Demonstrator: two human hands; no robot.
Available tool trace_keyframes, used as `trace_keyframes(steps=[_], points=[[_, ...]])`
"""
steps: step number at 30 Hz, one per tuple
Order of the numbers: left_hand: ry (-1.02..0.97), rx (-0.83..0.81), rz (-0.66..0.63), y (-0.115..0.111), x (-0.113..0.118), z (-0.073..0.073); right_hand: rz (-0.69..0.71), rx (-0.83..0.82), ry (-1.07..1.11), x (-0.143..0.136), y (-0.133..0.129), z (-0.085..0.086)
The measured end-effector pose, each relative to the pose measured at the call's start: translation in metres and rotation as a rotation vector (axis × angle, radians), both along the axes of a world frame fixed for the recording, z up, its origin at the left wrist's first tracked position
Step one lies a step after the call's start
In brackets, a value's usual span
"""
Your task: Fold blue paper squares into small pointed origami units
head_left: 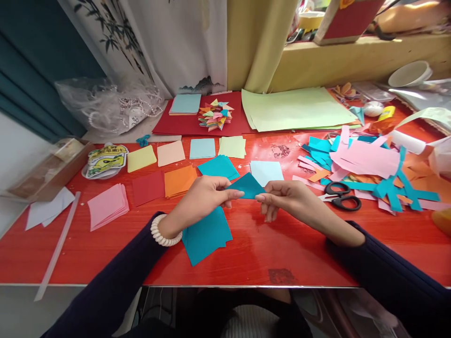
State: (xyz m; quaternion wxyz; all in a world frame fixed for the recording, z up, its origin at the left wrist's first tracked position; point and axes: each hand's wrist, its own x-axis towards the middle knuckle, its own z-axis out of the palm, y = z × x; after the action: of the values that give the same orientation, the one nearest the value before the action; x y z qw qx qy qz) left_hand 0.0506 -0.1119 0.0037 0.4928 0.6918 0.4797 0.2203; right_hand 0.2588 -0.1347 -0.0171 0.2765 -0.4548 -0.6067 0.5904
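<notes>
A teal paper triangle (248, 185) is held up over the red table between both hands, its point away from me. My left hand (211, 197), with a beaded band at the wrist, pinches its left corner. The right corner sits between the thumb and fingers of my right hand (282, 197). Teal sheets (209, 234) lie under and in front of my left hand, partly hidden by it. Beyond the hands are another teal stack (219, 166) and a light blue stack (267, 172).
Black scissors (341, 196) and paper scraps (366, 157) lie at the right. Stacks of orange (180, 180), red (148, 188) and pink paper (108, 206) sit at the left. A folded paper ring (215, 115) stands at the back, beside large green sheets (292, 109).
</notes>
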Motion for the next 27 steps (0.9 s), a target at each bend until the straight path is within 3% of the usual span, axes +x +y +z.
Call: trace_keyframes(steps=[6,9,11,13,16,18,27], points=[[0.058,0.004,-0.053,0.007,-0.013,0.009,0.070,0.091,-0.187,0.023,0.005,0.000],[0.093,0.078,0.046,0.016,-0.030,0.015,-0.076,0.093,-0.224,0.037,0.012,0.004],[0.124,0.111,0.045,0.021,-0.039,0.015,-0.184,0.072,-0.151,0.036,0.015,0.009],[0.145,0.110,-0.086,0.020,-0.039,0.011,-0.175,0.025,-0.038,0.027,0.014,0.014],[0.164,0.127,-0.288,0.012,-0.027,0.005,0.016,-0.122,0.046,0.009,0.007,0.013],[0.157,0.162,-0.325,0.007,-0.018,0.003,0.114,-0.181,0.064,0.002,0.003,0.010],[-0.015,0.128,-0.163,0.002,-0.004,-0.003,0.062,-0.204,0.108,0.001,0.000,0.008]])
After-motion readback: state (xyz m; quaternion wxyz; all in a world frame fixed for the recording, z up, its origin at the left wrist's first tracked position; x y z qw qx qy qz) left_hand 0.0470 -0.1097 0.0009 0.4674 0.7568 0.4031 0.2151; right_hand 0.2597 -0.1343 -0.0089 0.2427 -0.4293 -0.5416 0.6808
